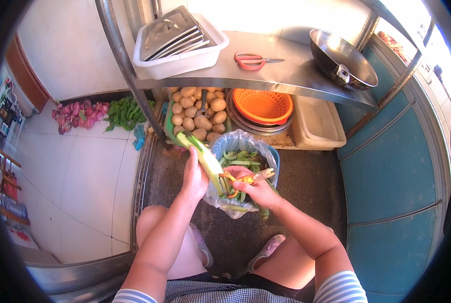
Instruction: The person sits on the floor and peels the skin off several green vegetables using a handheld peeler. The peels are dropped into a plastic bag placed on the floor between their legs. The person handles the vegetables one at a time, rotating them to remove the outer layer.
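Note:
My left hand grips a long pale green vegetable, mostly peeled, with a strip of dark green skin near its upper end. It slants over a bin lined with a clear plastic bag. In my right hand is a Y-shaped vegetable peeler with an orange frame and a wrapped handle. The peeler's blade lies at the vegetable's lower end. Green peelings and leaves fill the bin below. Part of the bin is hidden behind my hands.
Potatoes fill a green crate behind the bin, beside an orange colander and cream tubs. A steel shelf above carries a white basin, red-handled scissors and a wok. Red onions and leafy greens lie left.

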{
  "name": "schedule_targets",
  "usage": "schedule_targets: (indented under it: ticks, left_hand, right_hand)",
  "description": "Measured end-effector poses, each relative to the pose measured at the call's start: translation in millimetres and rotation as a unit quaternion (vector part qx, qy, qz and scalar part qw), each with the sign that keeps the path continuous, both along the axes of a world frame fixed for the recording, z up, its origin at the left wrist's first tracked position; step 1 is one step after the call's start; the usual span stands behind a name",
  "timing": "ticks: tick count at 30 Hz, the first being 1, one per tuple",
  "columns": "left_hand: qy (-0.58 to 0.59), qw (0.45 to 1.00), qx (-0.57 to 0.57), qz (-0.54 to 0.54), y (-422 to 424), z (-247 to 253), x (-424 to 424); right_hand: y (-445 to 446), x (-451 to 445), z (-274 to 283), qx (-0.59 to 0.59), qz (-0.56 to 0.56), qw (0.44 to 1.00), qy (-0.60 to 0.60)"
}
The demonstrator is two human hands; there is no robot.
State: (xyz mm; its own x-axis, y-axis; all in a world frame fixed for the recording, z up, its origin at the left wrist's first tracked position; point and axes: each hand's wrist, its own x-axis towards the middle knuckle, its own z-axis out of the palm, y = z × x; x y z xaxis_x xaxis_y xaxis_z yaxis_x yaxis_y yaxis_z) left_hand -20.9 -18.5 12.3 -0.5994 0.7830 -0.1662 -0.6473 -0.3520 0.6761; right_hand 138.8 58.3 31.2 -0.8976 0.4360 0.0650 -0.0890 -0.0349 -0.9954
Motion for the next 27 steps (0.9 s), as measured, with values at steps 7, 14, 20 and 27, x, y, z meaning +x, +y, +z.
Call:
schedule_targets:
  ticks: [7, 14, 20, 27]
  left_hand:
    - [0.082, 0.972, -0.095, -0.199, -7, 2, -3]
    - [-0.054, 0.942, -0.1, -0.317, -8, 0, 16]
    - [0.096, 0.903, -0.147, -0.393, -19, 8, 6]
    - [0.104, 0.889, -0.171, -0.413, -24, 11, 5]
  right_hand:
    - [34, 2, 25, 0.164, -0.01, 0.985, -0.055]
    - [44, 5, 25, 0.395, 0.055, 0.916, -0.039]
    - [53, 10, 28, 0.22, 0.014, 0.974, -0.047]
    - [73, 14, 10, 0.192, -0.11, 0.97, -0.097]
